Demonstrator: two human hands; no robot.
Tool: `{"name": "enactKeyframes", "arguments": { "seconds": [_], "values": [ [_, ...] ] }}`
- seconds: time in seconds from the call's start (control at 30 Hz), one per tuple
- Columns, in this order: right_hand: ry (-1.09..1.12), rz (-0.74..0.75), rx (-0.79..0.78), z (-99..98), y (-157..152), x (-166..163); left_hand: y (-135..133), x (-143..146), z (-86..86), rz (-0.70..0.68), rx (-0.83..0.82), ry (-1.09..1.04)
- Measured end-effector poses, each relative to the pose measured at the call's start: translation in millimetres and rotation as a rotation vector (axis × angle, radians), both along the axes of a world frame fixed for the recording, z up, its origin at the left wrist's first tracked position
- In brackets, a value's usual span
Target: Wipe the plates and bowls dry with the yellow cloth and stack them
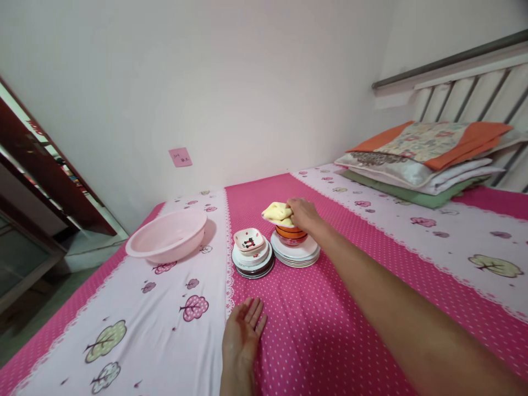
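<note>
Right hand [303, 213] is reaching forward, pinching yellow cloth [277, 212] over orange bowls [291, 233] on white plates [297, 262]. Left hand [244, 326] is facing palm-up, fingers loosely spread. Pink note [180, 157] is showing handwriting, too small to read.

Soft, fairly even light is washing over the pale wall [256, 104]. The pink basin [177, 253] is throwing a soft shadow to its right, which is pointing to light from the left. The bedspread [313, 341] is going darker near the right forearm [371, 297]. Wide-angle distortion is stretching the edges, so the brown door [88, 212] is leaning hard. Dishes [296, 251] are showing up okay, but finer detail is looking mushy.
</note>
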State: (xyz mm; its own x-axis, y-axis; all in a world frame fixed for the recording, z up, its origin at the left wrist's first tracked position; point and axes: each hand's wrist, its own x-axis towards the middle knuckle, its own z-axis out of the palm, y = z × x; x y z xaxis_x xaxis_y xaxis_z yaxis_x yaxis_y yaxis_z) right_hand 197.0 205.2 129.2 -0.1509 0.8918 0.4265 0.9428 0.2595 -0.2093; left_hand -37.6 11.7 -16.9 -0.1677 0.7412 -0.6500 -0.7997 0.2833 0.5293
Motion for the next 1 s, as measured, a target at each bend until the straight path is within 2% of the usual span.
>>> {"name": "enactKeyframes", "arguments": {
  "seconds": [0.17,0.37,0.53,0.63,0.7,0.73,0.8,0.83,0.87,0.93,1.0],
  "values": [
    [-0.11,0.002,-0.121,-6.6,1,-1,0,1,0.7,0.004,-0.003,0.011],
    [-0.16,0.081,-0.138,-10.8,1,-2,-2,5,2.6,0.011,-0.007,0.037],
    [-0.069,0.136,-0.032,-4.7,-2,6,-2,6,4.4,0.0,-0.006,0.071],
    [0.045,0.121,0.111,-10.3,-26,11,-2,8,3.1,-0.009,0.005,0.11],
    [0.155,0.097,0.156,-30.6,-55,12,-2,11,0.7,-0.018,0.02,0.15],
    [0.333,0.093,0.113,-46.5,-73,10,-2,12,-1.1,-0.021,0.03,0.178],
    [0.508,0.138,-0.207,-85.9,-114,5,-1,16,-5.1,-0.027,0.056,0.256],
    [0.489,0.185,-0.42,-106.9,-135,2,-1,19,-7.3,-0.031,0.073,0.308],
    [0.461,0.208,-0.529,-126.7,-155,-3,-1,22,-9.3,-0.041,0.09,0.368],
    [0.431,0.222,-0.635,-158.4,-192,-12,-5,29,-12.5,-0.083,0.125,0.503],
    [0.423,0.24,-0.679,-175.9,-219,-21,-14,36,-14.1,-0.144,0.15,0.632]
  ]
}}
